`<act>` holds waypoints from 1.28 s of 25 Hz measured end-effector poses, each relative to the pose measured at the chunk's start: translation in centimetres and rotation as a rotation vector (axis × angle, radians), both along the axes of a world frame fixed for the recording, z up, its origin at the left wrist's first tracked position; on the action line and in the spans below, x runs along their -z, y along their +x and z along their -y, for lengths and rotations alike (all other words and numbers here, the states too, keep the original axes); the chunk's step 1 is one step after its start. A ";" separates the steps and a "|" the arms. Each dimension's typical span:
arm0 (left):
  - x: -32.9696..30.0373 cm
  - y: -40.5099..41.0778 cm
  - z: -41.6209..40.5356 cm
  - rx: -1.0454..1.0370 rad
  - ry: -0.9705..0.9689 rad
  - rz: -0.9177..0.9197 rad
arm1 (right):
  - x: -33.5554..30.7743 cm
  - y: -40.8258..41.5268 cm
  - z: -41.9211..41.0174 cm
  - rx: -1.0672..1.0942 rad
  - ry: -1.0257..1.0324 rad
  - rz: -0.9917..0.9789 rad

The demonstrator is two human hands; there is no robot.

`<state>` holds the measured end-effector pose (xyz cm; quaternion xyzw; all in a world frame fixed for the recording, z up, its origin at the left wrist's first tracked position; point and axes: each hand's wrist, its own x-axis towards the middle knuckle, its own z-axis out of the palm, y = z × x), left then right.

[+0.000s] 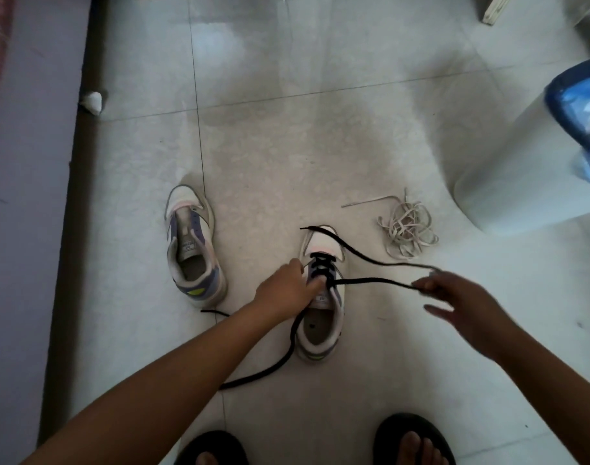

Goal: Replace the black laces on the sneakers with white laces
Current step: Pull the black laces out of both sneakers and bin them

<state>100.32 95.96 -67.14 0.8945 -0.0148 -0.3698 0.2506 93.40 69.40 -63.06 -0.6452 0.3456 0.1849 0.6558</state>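
Observation:
Two white and purple sneakers stand on the tiled floor. The left sneaker (193,245) has no lace in it. The right sneaker (321,293) still carries a black lace (370,280) in its lower eyelets. My left hand (285,287) grips the right sneaker at its tongue and side. My right hand (454,298) pinches the black lace, which runs taut to the right from the eyelets. The lace's other end trails over the floor toward me. A tangled pile of white laces (408,228) lies to the right of the sneakers.
A white bin (521,156) with a blue liner stands at the right. A purple wall and dark skirting run along the left, with a crumpled white scrap (93,101) beside them. My two feet in dark sandals (412,441) are at the bottom edge.

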 end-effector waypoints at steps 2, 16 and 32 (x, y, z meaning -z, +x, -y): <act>-0.2 1.0 0.4 0.037 0.044 0.109 | 1.9 -1.1 -2.5 -0.259 -0.217 -0.175; -1.0 3.1 2.9 0.171 0.031 -0.009 | 5.0 1.3 -11.5 -0.797 -0.708 0.099; 0.3 1.9 2.4 0.093 0.161 -0.040 | 6.1 2.1 -9.0 -0.898 -0.959 0.096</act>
